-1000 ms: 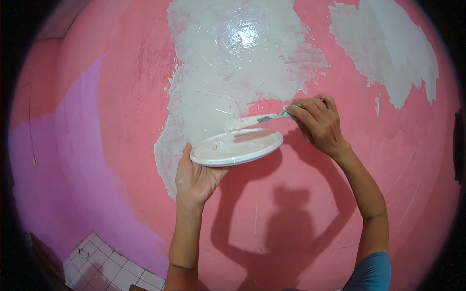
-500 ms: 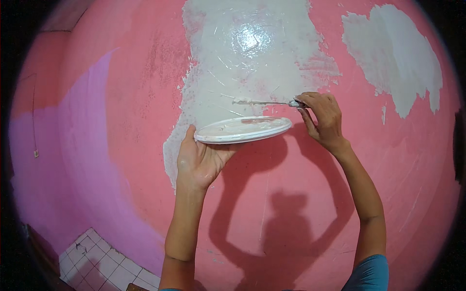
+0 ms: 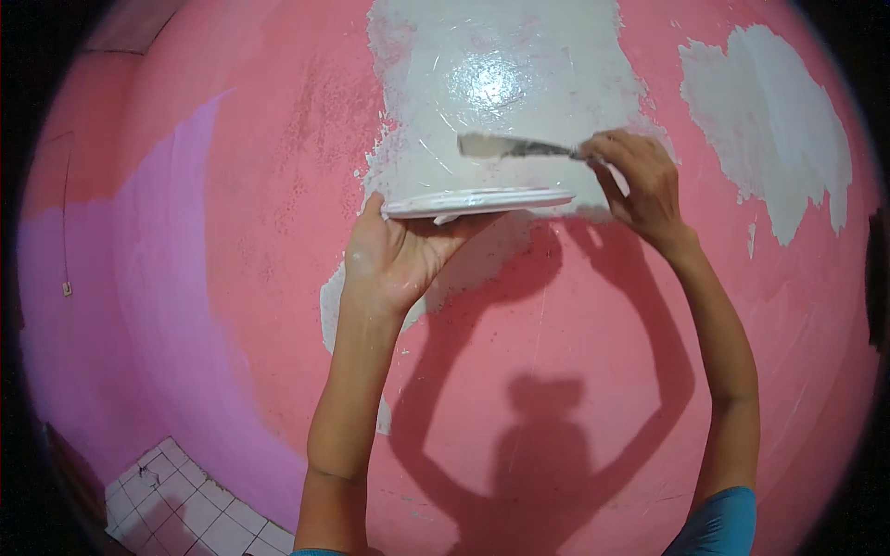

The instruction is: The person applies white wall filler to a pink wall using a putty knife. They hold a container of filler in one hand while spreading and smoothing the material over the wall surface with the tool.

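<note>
My left hand (image 3: 394, 255) holds up a round white plastic lid (image 3: 482, 205) from beneath, thumb at its left rim. The lid is seen nearly edge-on, so its top is mostly hidden. My right hand (image 3: 640, 181) grips a putty knife (image 3: 519, 146) by its handle, above the lid's right side. The blade points left, with whitish filler on its flat. Behind them a broad grey-white patch of filler (image 3: 519, 56) covers part of the pink wall (image 3: 593, 371), shining wet near the top.
A second filler patch (image 3: 769, 130) lies at the upper right. On the left the wall turns purple (image 3: 162, 278), with a thin cord (image 3: 65, 222) hanging there. Pale floor tiles (image 3: 195, 500) show at the lower left. My shadow falls on the wall ahead.
Both hands have risen with the lid and putty knife. The lid has tilted nearly edge-on, and the blade's flat now faces me. More filler shows on the wall below the lid.
</note>
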Motion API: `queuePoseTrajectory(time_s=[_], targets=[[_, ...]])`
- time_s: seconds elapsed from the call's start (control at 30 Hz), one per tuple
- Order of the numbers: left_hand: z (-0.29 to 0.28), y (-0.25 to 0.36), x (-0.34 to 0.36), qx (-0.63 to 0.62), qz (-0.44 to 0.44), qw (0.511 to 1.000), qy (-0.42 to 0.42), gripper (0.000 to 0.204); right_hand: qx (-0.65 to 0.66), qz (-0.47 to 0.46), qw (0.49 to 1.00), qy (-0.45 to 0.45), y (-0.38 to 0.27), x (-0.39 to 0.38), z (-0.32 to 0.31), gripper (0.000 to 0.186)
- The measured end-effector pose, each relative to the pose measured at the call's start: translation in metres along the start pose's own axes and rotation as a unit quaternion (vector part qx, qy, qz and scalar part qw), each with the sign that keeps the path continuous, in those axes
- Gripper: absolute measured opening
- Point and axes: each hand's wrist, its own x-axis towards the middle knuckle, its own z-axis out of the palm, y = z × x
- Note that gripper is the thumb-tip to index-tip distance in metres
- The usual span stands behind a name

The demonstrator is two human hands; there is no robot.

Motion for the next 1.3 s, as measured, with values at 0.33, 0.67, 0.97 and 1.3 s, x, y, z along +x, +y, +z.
queuePoseTrajectory(time_s=[0.33,0.67,0.97,1.3], targets=[[0.011,0.016,0.037,-0.001,-0.024,0.998,-0.061,0.055,0.006,0.234,0.964,-0.123,0.108,0.09,0.072,0.025],[-0.017,0.016,-0.022,-0.021,-0.006,1.0,0.002,0.056,0.027,0.235,0.961,-0.142,0.134,0.067,0.087,0.027],[-0.052,-0.001,-0.096,-0.064,-0.091,0.994,-0.019,0.072,-0.033,0.205,0.973,-0.102,0.092,0.03,0.072,0.025],[-0.052,-0.059,-0.13,0.146,-0.181,0.921,0.312,0.071,-0.113,0.262,0.959,0.004,0.09,0.074,0.127,0.028]])
